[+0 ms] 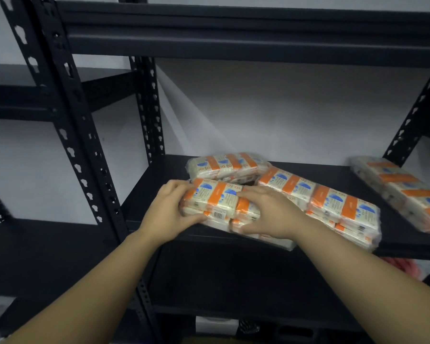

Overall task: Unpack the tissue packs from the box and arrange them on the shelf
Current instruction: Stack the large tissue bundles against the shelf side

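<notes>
Both hands clamp one tissue pack (pixel 215 203) at the near edge of the dark shelf (pixel 157 180): left hand (pixel 170 211) curled round its left end, right hand (pixel 268 213) gripping its right part. Three further packs lie behind and to the right.

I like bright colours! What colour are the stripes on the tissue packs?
Orange stripes on the whitish tissue packs, clearest in the head view.

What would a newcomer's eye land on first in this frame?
Probably the orange-and-white tissue packs lying at odd angles on the dark metal shelf. At the shelf's front edge, the left hand and right hand both grip the nearest pack. One more pack lies apart at the far right.
</notes>
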`<action>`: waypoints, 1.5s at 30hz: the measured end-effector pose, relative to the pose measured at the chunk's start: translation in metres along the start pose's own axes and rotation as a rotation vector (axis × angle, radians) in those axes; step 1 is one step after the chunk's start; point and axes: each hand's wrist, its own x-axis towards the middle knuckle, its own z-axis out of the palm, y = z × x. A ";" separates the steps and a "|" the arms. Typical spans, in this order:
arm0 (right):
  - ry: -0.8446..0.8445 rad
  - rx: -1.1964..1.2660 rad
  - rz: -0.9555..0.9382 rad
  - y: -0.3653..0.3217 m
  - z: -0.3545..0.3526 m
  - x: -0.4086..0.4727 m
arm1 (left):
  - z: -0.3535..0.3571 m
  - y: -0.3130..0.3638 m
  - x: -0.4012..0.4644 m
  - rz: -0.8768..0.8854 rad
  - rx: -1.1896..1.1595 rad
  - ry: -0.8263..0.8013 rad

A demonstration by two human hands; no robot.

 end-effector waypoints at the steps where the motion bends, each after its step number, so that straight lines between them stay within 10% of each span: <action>1: 0.000 -0.035 0.026 0.004 0.002 -0.004 | 0.001 0.007 0.005 0.038 0.037 -0.047; 9: 0.015 -0.095 0.095 0.026 0.010 -0.017 | 0.010 0.050 0.059 0.193 0.364 -0.530; 26: 0.084 0.128 0.052 0.071 -0.010 -0.018 | 0.052 0.080 0.085 0.227 0.196 -0.391; 36: 0.071 0.005 0.469 0.179 -0.026 -0.089 | 0.117 0.130 0.148 0.112 0.141 -0.501; 45: 0.051 0.003 0.476 0.216 -0.034 -0.121 | 0.171 0.155 0.202 0.054 0.181 -0.713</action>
